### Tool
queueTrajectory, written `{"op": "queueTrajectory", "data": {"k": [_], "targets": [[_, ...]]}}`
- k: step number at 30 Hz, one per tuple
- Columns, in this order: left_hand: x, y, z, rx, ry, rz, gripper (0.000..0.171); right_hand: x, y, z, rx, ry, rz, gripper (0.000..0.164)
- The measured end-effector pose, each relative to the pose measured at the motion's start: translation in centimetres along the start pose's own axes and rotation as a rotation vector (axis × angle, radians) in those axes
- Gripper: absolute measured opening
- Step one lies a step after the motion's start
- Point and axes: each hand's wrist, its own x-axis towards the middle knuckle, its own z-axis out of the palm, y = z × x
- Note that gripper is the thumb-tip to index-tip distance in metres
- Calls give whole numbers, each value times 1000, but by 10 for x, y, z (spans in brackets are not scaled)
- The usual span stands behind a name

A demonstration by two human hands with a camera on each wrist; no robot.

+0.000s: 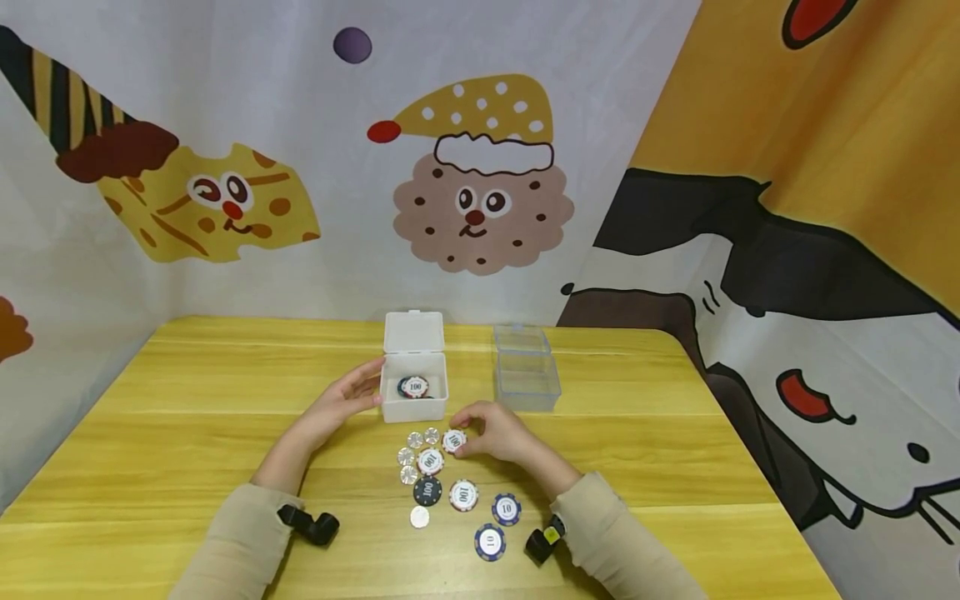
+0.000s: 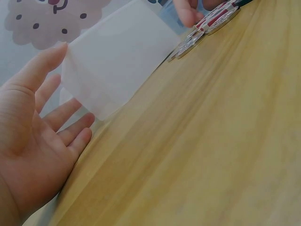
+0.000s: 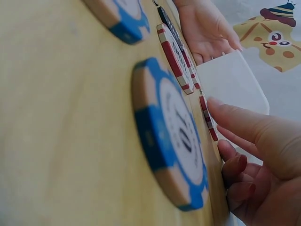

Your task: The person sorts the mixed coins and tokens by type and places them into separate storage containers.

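Note:
A white plastic box (image 1: 414, 411) stands with its lid raised, several poker chips (image 1: 415, 387) inside, a "100" chip on top. My left hand (image 1: 339, 405) is at the box's left side, fingers spread and fairly straight along its wall. My right hand (image 1: 497, 432) pinches a red-and-white "100" poker chip (image 1: 452, 440) on the table just in front of the box, thumb and forefinger at its edge. In the right wrist view, the thumb (image 3: 240, 117) overlaps the rim of that chip.
Nearer me lie two more red-and-white chips (image 1: 463, 495), a black chip (image 1: 427, 491), two blue chips (image 1: 491, 542), a plain white disc (image 1: 420, 517) and several small clear discs (image 1: 406, 456). A clear box (image 1: 528, 392) stands right of the white one, before a printed curtain (image 1: 300, 100).

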Motion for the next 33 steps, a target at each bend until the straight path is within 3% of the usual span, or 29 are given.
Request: {"op": "queueTrajectory", "data": {"k": [21, 33], "targets": [[0, -1, 0, 2, 0, -7, 63, 0, 1, 3, -129, 4, 4, 39], [1, 0, 0, 7, 2, -8, 64, -2, -3, 3, -112, -2, -1, 39]]}}
